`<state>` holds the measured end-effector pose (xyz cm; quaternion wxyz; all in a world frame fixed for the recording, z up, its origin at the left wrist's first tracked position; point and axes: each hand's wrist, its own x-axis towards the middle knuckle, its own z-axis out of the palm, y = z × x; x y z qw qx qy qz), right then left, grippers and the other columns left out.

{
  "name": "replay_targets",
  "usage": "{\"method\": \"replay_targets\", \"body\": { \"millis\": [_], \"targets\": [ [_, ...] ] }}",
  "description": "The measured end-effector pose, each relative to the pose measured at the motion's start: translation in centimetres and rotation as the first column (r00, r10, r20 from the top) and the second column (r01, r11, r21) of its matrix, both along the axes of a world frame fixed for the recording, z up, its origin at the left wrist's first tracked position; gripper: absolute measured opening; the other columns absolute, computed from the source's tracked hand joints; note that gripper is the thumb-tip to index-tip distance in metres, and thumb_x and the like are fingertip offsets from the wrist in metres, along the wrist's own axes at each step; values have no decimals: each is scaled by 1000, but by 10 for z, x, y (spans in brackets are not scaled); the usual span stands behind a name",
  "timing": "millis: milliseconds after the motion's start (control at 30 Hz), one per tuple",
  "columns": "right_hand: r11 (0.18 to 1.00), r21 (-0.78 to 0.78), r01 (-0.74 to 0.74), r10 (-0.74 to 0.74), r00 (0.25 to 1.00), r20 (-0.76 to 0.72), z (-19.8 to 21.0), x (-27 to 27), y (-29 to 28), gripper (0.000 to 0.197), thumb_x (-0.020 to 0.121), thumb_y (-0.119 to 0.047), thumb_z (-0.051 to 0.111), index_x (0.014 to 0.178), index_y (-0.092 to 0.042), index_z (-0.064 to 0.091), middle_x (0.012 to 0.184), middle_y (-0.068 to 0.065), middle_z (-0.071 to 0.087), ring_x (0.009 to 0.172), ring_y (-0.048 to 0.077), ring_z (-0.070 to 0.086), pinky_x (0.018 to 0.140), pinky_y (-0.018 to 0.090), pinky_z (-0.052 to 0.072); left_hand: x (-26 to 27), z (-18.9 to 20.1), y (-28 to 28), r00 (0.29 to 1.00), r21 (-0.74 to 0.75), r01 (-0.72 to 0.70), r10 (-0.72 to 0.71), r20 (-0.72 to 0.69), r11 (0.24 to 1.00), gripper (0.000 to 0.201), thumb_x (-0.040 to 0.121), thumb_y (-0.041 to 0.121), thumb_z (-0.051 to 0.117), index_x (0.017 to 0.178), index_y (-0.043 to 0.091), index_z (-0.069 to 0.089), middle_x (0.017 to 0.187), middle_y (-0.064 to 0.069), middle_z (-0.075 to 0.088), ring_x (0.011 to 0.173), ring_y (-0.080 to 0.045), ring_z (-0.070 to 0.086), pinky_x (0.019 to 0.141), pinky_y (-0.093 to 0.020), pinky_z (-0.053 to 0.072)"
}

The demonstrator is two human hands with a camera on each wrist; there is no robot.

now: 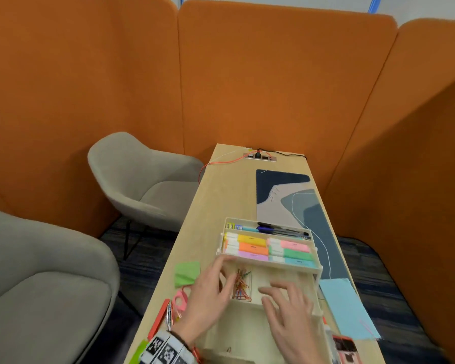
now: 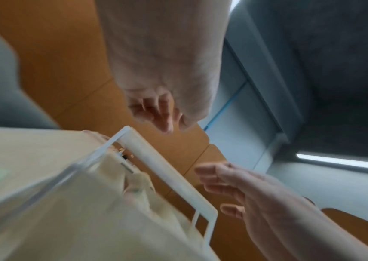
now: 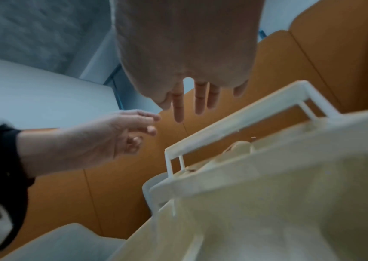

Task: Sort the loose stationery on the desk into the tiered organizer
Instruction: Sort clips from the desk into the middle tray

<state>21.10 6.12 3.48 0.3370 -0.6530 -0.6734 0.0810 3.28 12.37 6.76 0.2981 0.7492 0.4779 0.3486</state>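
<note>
The cream tiered organizer point(image 1: 294, 264) stands on the desk. Its top tier holds pens point(image 1: 281, 229) and its second tier holds coloured highlighters point(image 1: 268, 248). A small compartment of the lower tier holds coloured paper clips point(image 1: 241, 285). My left hand point(image 1: 225, 278) hovers at that compartment's left side with relaxed fingers and holds nothing. My right hand point(image 1: 272, 291) is spread over the lower tier to the right, fingers straight and empty. The wrist views show both hands above the organizer frame point(image 2: 167, 173) point(image 3: 234, 120), motion-blurred.
Left of the organizer on the desk point(image 1: 221, 195) lie green sticky notes point(image 1: 187, 273), a pink item point(image 1: 181, 300) and a red pen-like item point(image 1: 159, 319). A light blue sheet point(image 1: 347, 308) lies to the right. A patterned mat point(image 1: 286, 195) lies behind, and grey chairs point(image 1: 142, 179) stand at the left.
</note>
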Motion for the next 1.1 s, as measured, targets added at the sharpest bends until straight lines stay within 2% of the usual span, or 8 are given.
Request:
{"method": "replay_targets", "body": {
  "millis": [100, 200, 333, 400, 500, 700, 867, 1100],
  "targets": [
    [981, -166, -97, 93, 995, -36, -19, -2, -41, 14, 86, -49, 41, 87, -46, 54, 88, -21, 51, 90, -8, 45, 84, 19, 34, -18, -25, -53, 976, -92, 112, -127, -176, 989, 11, 96, 36, 49, 103, 39, 57, 88, 22, 59, 83, 10, 53, 76, -10, 36],
    [877, -435, -202, 211, 977, -27, -32, 5, -76, 22, 88, -51, 43, 68, -45, 46, 81, -21, 54, 81, -7, 50, 79, 17, 43, -31, -52, -91, 882, -334, 252, -358, -308, 908, 18, 93, 42, 51, 102, 32, 62, 99, 19, 60, 90, 5, 55, 82, -12, 41],
    [780, -619, -93, 153, 987, 44, -55, 21, -114, 29, 77, -62, 33, 59, -42, 45, 85, -17, 55, 91, 7, 50, 91, 35, 43, -44, -79, -111, 741, -580, 262, -546, -391, 772, 24, 87, 42, 57, 103, 26, 65, 106, 4, 66, 96, -9, 60, 89, -26, 48],
    [756, -652, -66, 91, 996, 4, -58, 25, -134, 22, 87, -49, 44, 70, -38, 52, 87, -13, 58, 89, 7, 52, 88, 29, 45, -48, -89, -117, 728, -571, 224, -525, -441, 790, 26, 89, 39, 56, 108, 23, 64, 106, 3, 64, 99, -13, 60, 90, -29, 48],
    [765, -645, -6, 1, 1000, -7, -57, 37, -157, 13, 95, -34, 48, 85, -35, 57, 92, -10, 62, 86, 1, 55, 71, 15, 42, -49, -95, -126, 799, -536, 201, -454, -395, 820, 21, 93, 34, 54, 109, 23, 63, 104, 8, 63, 91, -7, 60, 83, -23, 49],
    [753, -657, 40, -31, 999, 25, -65, 31, -173, 17, 96, -29, 47, 97, -24, 63, 98, -7, 62, 89, 7, 55, 82, 23, 46, -49, -93, -141, 835, -514, 170, -400, -379, 841, 20, 95, 31, 52, 108, 21, 63, 108, 6, 63, 94, -6, 57, 84, -21, 47],
    [842, -537, -43, 82, 995, 49, -68, -13, -153, 28, 96, -19, 44, 123, -24, 52, 121, -9, 52, 112, 9, 48, 98, 26, 42, -58, -98, -151, 864, -377, 55, -233, -446, 924, 12, 95, 22, 51, 95, 18, 62, 93, 10, 59, 84, -4, 54, 65, -8, 36],
    [829, -556, -58, 254, 925, 282, -80, -55, -93, 49, 93, -15, 46, 141, -19, 36, 139, 6, 45, 123, 23, 42, 103, 35, 41, -66, -104, -152, 873, -341, 10, -174, -456, 940, 13, 93, 22, 53, 100, 19, 63, 102, 2, 61, 93, -12, 57, 84, -24, 47]
  ]
}}
